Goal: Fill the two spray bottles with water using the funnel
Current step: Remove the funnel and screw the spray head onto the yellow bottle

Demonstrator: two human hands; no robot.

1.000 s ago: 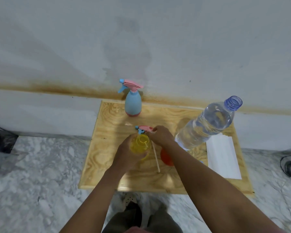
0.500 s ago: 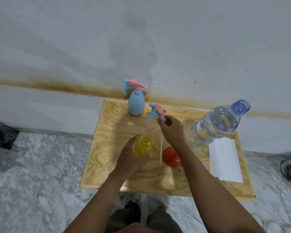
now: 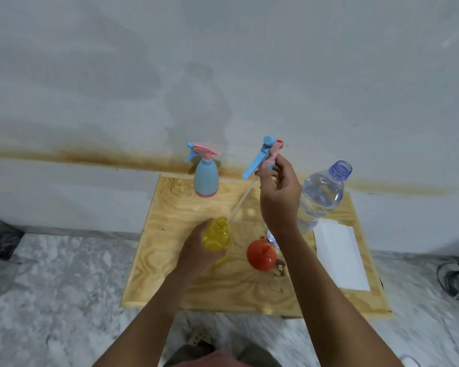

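left hand [image 3: 196, 250] grips the open yellow bottle [image 3: 216, 234] on the board [image 3: 175, 207]; right hand [image 3: 277, 197] pinches the spray head [image 3: 265, 157], its tube [image 3: 240, 202] hanging beside the neck.

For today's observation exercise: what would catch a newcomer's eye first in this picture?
The right hand holds a spray head aloft, its tube slanting down toward the open yellow bottle that the left hand grips. An orange funnel lies beside it on the wooden board.
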